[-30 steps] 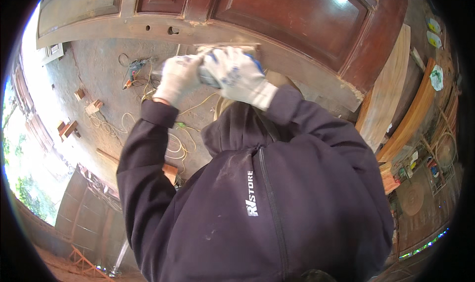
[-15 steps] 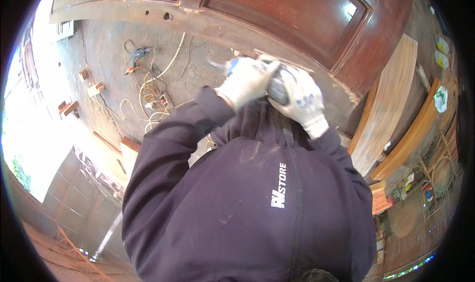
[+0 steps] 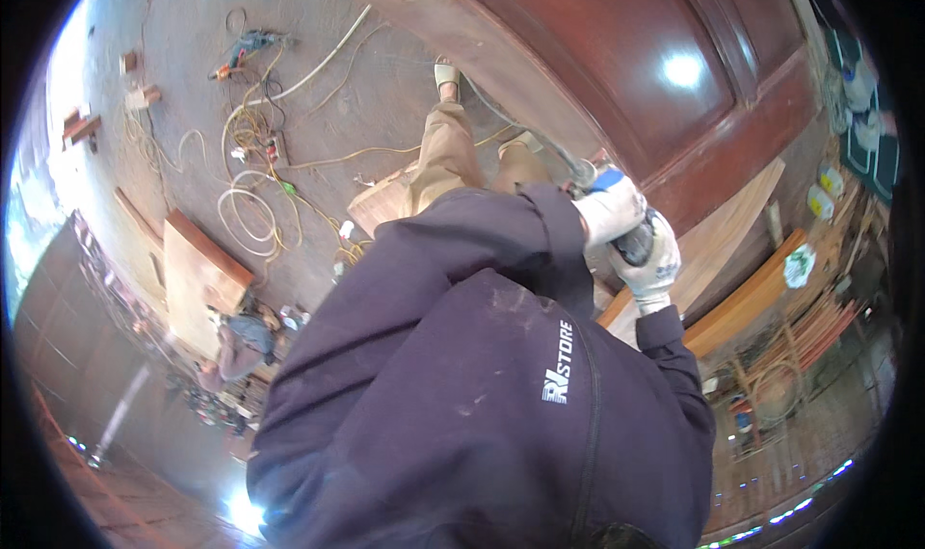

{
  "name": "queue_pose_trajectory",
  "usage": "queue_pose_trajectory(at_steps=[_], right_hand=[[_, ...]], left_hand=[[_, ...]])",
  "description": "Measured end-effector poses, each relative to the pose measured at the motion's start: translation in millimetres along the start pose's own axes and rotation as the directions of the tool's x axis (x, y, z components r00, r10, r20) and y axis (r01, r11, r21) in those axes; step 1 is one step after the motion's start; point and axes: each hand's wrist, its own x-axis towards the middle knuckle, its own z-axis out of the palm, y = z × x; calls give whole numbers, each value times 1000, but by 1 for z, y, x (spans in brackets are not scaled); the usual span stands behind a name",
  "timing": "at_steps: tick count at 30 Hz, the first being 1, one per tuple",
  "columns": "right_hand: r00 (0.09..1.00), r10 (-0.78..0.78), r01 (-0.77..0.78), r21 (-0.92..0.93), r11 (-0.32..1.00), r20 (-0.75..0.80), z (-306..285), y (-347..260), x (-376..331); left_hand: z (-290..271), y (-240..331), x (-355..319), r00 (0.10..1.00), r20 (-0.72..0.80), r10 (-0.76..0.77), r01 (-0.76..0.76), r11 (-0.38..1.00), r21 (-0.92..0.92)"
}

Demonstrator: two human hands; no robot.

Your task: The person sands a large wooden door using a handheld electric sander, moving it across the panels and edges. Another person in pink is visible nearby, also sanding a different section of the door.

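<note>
My left hand [image 3: 613,208], in a white work glove with blue patches, is closed over the front of a handheld power tool. My right hand [image 3: 651,266], gloved in white too, wraps round the tool's dark rounded body [image 3: 633,245]. Both hands are close together at the lower edge of a reddish-brown panelled door [image 3: 597,58]. A grey hose or cord [image 3: 525,125] runs to the tool beside my left hand. My gloves hide most of the tool, so its exact kind and whether it touches the door cannot be made out.
Tangled cables [image 3: 265,144] and a blue drill-like tool [image 3: 252,44] lie on the floor at left. A wooden board [image 3: 198,279] stands lower left, near what looks like a bent-over person [image 3: 241,347]. Curved planks [image 3: 747,303] lie at right.
Both hands, holding the tool, have moved right and toward me along the door's edge. My view has shifted too, bringing my legs and feet into sight.
</note>
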Motion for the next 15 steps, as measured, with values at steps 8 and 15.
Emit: queue_pose_trajectory(at_steps=[8,15], right_hand=[[984,-161,159,38,987,73,47,-146,198],[917,-398,394,120,911,14,114,-256,345]], left_hand=[[-83,-227,-86,992,-89,-93,78,985,-155],[-143,-385,-172,949,-85,-304,304,952,-16]])
